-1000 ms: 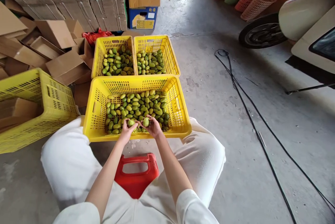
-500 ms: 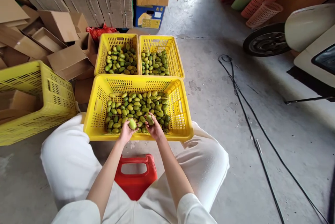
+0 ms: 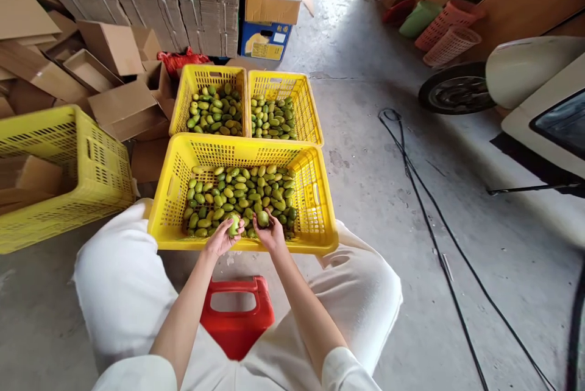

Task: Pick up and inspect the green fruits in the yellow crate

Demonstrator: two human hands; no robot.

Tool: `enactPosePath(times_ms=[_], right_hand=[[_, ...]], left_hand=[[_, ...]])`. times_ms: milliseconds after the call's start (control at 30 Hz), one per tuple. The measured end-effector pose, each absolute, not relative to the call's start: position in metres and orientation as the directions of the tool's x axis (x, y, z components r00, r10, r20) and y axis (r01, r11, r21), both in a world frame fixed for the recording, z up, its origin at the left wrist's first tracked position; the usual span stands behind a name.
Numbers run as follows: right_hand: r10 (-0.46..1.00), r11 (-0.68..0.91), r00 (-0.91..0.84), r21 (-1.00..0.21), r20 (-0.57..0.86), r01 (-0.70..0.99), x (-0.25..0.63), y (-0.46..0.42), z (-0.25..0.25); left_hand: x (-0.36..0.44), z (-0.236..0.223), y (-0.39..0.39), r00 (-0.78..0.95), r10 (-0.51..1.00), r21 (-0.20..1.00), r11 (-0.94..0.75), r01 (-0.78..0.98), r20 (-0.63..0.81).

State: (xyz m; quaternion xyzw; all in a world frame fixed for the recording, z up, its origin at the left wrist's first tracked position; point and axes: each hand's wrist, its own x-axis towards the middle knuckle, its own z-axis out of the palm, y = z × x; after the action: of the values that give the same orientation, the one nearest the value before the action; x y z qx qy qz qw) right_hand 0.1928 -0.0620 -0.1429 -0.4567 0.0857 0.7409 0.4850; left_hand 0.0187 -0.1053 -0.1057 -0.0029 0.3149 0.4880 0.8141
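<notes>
My left hand (image 3: pixel 221 239) is closed round a small green mango (image 3: pixel 234 225), its pale green side facing up. My right hand (image 3: pixel 273 235) grips another small mango (image 3: pixel 262 219), darker green and held just beside the first. Both hands are over the near side of a big yellow plastic crate (image 3: pixel 331 232), which rests across my knees. Inside it lie many loose green and yellowish mangoes (image 3: pixel 228 192), spread over the bottom. The undersides of both held fruits are hidden by my fingers.
Beyond my crate stand two yellow crates (image 3: pixel 286 76) with more mangoes. To the left are another yellow crate (image 3: pixel 104 165) and loose cardboard boxes (image 3: pixel 121 108). A red plastic stool (image 3: pixel 237 318) is under me. Black cable (image 3: pixel 423 208) runs over the floor near a white vehicle (image 3: pixel 543 86).
Both hands stay above the crate, turning the mangoes they hold. The left one has tilted in my fingers, and the right hand has rolled more palm-up. My view has shifted slightly.
</notes>
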Motion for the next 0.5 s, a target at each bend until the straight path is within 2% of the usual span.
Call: enactPosePath(times_ms=[200, 267, 367, 433, 500], right_hand=[[0.611, -0.618, -0.239, -0.266, -0.755, -0.740, 0.143, -0.001, -0.115], [0.678, -0.607, -0.295, -0.286, -0.673, -0.742, 0.121, 0.041, -0.088], [0.824, -0.536, -0.377, -0.367, -0.422, -0.761, 0.099, 0.102, -0.042], [0.856, -0.498, -0.364, -0.399, -0.367, -0.770, 0.097, 0.123, -0.019], [0.889, -0.439, -0.290, -0.486, -0.353, -0.755, 0.108, 0.118, -0.011]], left_hand=[[0.021, -0.106, -0.103, 0.295, 0.783, 0.252, 0.491, -0.834, -0.548], [0.022, -0.105, -0.103, 0.292, 0.775, 0.241, 0.490, -0.838, -0.560], [0.022, -0.102, -0.103, 0.294, 0.777, 0.229, 0.484, -0.845, -0.556], [0.022, -0.100, -0.102, 0.282, 0.781, 0.224, 0.468, -0.855, -0.557], [0.023, -0.098, -0.100, 0.258, 0.776, 0.202, 0.441, -0.875, -0.575]])
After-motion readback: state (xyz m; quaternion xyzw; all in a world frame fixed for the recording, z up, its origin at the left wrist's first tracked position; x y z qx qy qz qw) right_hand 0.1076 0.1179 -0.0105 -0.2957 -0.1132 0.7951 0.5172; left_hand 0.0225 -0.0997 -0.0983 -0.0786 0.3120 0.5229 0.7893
